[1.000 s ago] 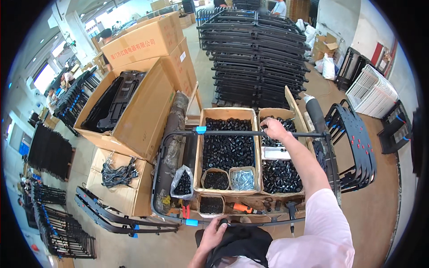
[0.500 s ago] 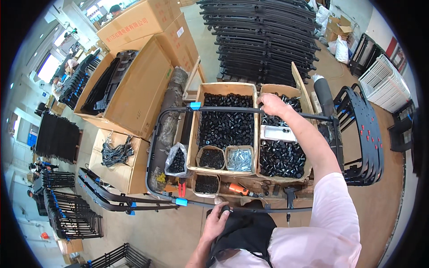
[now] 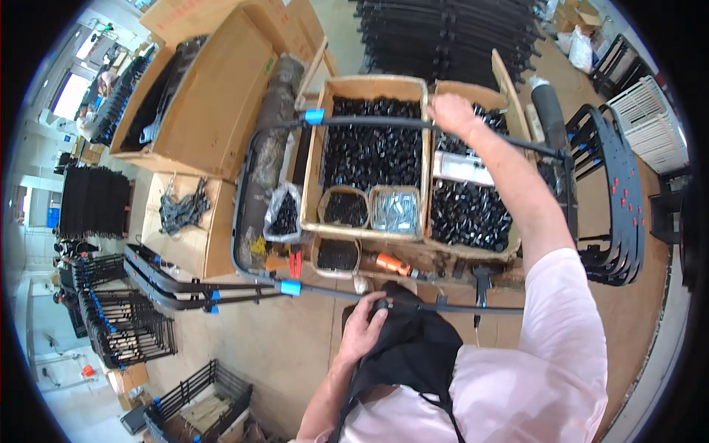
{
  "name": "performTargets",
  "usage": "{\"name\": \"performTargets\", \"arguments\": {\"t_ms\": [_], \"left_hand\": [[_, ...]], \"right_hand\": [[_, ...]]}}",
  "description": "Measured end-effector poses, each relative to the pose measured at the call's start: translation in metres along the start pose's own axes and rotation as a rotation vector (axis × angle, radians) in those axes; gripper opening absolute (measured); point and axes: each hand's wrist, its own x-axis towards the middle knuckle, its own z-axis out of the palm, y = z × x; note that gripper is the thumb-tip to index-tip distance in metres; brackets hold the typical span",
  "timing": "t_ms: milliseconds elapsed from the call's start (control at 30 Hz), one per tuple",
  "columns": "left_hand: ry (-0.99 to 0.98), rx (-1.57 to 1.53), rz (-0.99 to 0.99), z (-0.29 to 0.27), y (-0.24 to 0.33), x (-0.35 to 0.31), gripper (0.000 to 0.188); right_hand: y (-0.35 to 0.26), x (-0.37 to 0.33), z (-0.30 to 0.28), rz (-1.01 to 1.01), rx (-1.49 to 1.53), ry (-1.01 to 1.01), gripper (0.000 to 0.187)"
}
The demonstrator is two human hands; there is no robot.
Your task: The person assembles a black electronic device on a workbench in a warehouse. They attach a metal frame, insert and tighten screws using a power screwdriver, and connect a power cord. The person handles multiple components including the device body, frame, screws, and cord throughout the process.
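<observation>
A black tubular frame (image 3: pixel 373 120) with rounded corners and blue tape pieces lies across wooden bins. My right hand (image 3: pixel 452 114) is closed at the frame's far rail, its fingertips by the wall between the two bins. My left hand (image 3: pixel 362 328) is closed around a small black cap-like part (image 3: pixel 382 303), beside the frame's near rail. The left bin (image 3: pixel 425 159) and the right bin (image 3: pixel 515 240) hold many small black parts. A white phone-like rectangle (image 3: pixel 461 168) lies on the parts in the right bin, partly behind my forearm.
Small boxes hold metal pins (image 3: pixel 395 210) and black bits (image 3: pixel 337 255). On the near ledge lie an orange power tool (image 3: pixel 395 264), red-handled pliers (image 3: pixel 295 263) and a dark driver (image 3: pixel 481 284). Cardboard boxes (image 3: pixel 210 96) stand left; stacked black frames (image 3: pixel 443 44) stand behind.
The whole view has shifted, so the bins and frame sit higher in the picture. Both hands keep about the same places along the frame.
</observation>
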Motion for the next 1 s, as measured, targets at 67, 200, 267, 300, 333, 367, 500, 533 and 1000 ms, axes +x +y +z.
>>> {"name": "performTargets", "arguments": {"t_ms": [67, 200, 267, 300, 333, 367, 500, 533, 1000], "left_hand": [[-0.031, 0.166, 0.032, 0.004, -0.004, -0.001, 0.041], [-0.161, 0.319, 0.099, 0.014, 0.002, 0.002, 0.042], [-0.196, 0.304, 0.180, 0.022, -0.001, 0.007, 0.041], [-0.253, 0.288, 0.215, 0.026, -0.009, 0.011, 0.039], [-0.276, 0.294, 0.242, 0.029, -0.012, 0.013, 0.040], [-0.298, 0.300, 0.268, 0.032, -0.015, 0.015, 0.040], [-0.286, 0.353, 0.252, 0.034, -0.006, 0.014, 0.040], [-0.291, 0.365, 0.248, 0.034, -0.005, 0.015, 0.040], [-0.394, 0.377, 0.436, 0.044, -0.026, 0.025, 0.041]], "right_hand": [[-0.002, 0.003, 0.001, 0.061, -0.006, -0.026, 0.044], [-0.012, 0.004, -0.003, 0.105, 0.011, -0.092, 0.045], [-0.010, 0.007, -0.003, 0.129, 0.008, -0.093, 0.046], [-0.009, 0.006, -0.003, 0.142, 0.007, -0.094, 0.047], [-0.012, 0.006, -0.005, 0.147, 0.005, -0.090, 0.047], [-0.017, 0.005, -0.006, 0.152, 0.003, -0.086, 0.047], [-0.028, 0.001, -0.008, 0.215, 0.024, -0.099, 0.047], [-0.023, 0.002, -0.004, 0.219, 0.049, -0.066, 0.047], [-0.001, 0.019, 0.012, 0.023, 0.185, 0.042, 0.039]]}}
